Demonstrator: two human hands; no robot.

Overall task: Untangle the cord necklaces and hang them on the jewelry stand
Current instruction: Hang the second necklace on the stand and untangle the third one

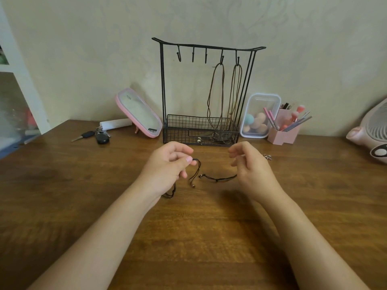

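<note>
Left hand (167,165) and right hand (252,171) hold a black cord necklace (217,179).

A home dressing corner. On the brown wooden surface (62,185) stand a pink-framed tilting mirror (139,113), a pink holder of makeup brushes (285,130) and a clear box of makeup sponges (258,116). Car keys (94,136) lie at left.

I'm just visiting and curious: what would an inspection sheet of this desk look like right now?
Surface: brown wooden table.
Job's things: black jewelry stand with five hooks; two brown cord necklaces hang on the two rightmost; black cord necklace between the hands.
Clutter: pink mirror, keys, sponge box, brush holder, pink fan.
Hands: left hand pinches the black cord necklace; right hand curled, grip unclear.
Cables: nothing seen.
Surroundings: beige wall, white shelf.
</note>
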